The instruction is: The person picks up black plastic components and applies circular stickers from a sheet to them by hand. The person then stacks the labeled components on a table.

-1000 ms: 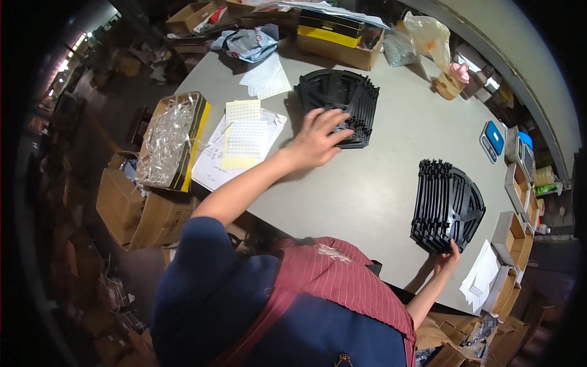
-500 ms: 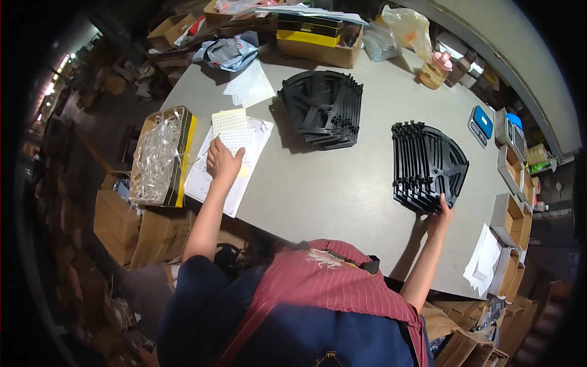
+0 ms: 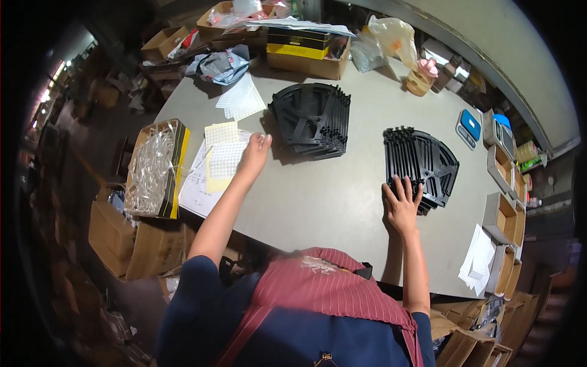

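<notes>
My left hand [image 3: 255, 157] is at the right edge of a white label sheet [image 3: 226, 160], with thumb and fingertips drawn together. Whatever may be between them is too small to make out. Under that sheet lie yellowish sheets [image 3: 220, 133] and a handwritten paper [image 3: 197, 194]. My right hand [image 3: 403, 207] has its fingers spread over the near left end of a fanned stack of black quarter-round plastic parts [image 3: 435, 162]. A second stack of similar black parts [image 3: 309, 116] lies at the middle of the table, touched by neither hand.
A box of clear plastic strips [image 3: 153, 165] stands at the table's left edge. More label sheets [image 3: 241, 98] lie farther back. Along the right are a blue-topped scale [image 3: 469, 125], small open cartons [image 3: 502, 217] and papers [image 3: 478, 257]. A bottle with a pink lid [image 3: 422, 78] stands at the back.
My left hand has moved right from the middle of the label sheet to its edge, fingertips closing. My right hand has shifted left from the stack's near right corner and spread its fingers.
</notes>
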Demonstrator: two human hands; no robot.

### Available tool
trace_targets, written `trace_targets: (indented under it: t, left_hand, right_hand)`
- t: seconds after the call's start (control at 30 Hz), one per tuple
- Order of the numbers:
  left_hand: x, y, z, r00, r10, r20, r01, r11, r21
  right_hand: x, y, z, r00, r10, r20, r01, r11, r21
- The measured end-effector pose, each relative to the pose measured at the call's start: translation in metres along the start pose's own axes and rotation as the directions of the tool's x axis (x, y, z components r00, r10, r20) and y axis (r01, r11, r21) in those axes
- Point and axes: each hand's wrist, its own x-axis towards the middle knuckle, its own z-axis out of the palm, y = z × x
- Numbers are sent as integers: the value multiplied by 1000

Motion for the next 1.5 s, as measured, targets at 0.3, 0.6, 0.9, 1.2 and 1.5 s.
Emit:
trace_targets:
  t: [0.3, 0.6, 0.9, 1.2, 1.5]
  left_hand:
    - [6, 4, -7, 999, -25, 25, 24, 999, 36]
    - [-25, -69, -77, 910, -126, -395, 302, 854, 424]
    - [-50, -104, -90, 935, 31, -354, 129, 899, 418]
    - [-59, -93, -117, 938, -310, -156, 153, 773, -616]
    - [-101, 20, -161, 994, -83, 70, 106, 604, -790]
  right_hand:
    - [107, -24, 55, 947, 313, 74, -321, 934, 156]
    - [294, -102, 63, 838, 310, 450, -546, 438, 714]
    - [284, -112, 101, 867, 328, 374, -490, 695, 526]
    - [167, -156, 46, 903, 274, 332, -419, 736, 531]
    - [120, -162, -9, 982, 159, 106, -191, 824, 533]
